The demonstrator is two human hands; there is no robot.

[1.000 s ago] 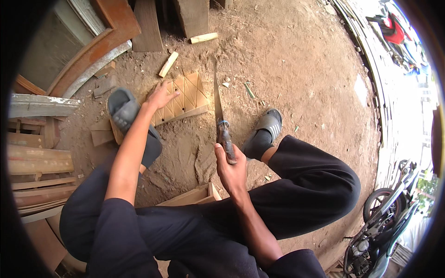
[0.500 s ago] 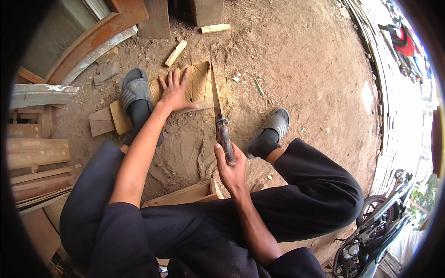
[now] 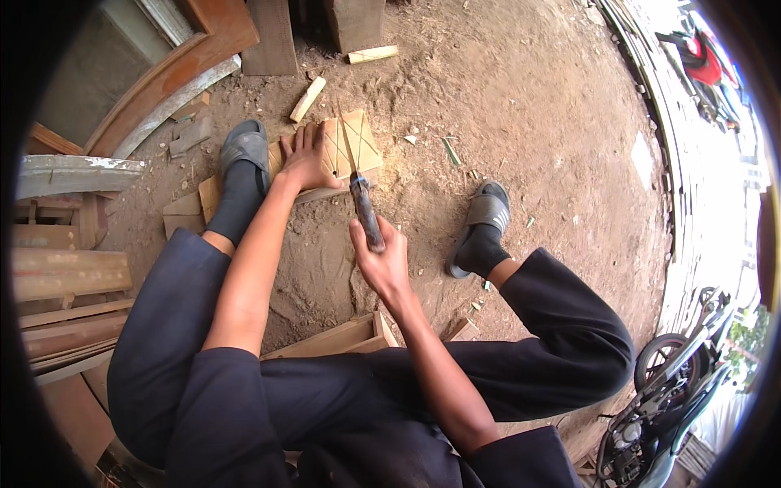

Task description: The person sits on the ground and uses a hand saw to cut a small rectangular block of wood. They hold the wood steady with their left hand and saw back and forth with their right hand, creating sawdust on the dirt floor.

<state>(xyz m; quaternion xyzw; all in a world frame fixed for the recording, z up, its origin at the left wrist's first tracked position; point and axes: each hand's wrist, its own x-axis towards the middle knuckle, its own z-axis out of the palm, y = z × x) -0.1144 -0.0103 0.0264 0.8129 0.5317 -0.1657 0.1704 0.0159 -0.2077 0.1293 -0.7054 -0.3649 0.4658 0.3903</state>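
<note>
My left hand (image 3: pixel 305 159) lies with fingers spread on a pale wooden board (image 3: pixel 366 146) marked with crisscross lines and a few dark spots. My right hand (image 3: pixel 379 256) grips the dark, worn handle of a hand saw (image 3: pixel 364 207); its narrow blade crosses the board to the right of my left fingers. My left foot in a grey slide sandal (image 3: pixel 244 146) is at the board's left end. The right sandal (image 3: pixel 484 211) stands on the dirt to the right.
Wood offcuts (image 3: pixel 307 99) lie ahead on dirt (image 3: pixel 521 98). Old frames (image 3: pixel 122 114) and planks (image 3: pixel 73 276) fill the left. A wooden box (image 3: pixel 309 346) is below my legs. A motorcycle (image 3: pixel 659 390) and stacked slats (image 3: pixel 643 89) are at the right.
My left hand has moved right along the board and spread out. The left foot has shifted rightward beside it. My right hand has brought the saw left and forward, across the board.
</note>
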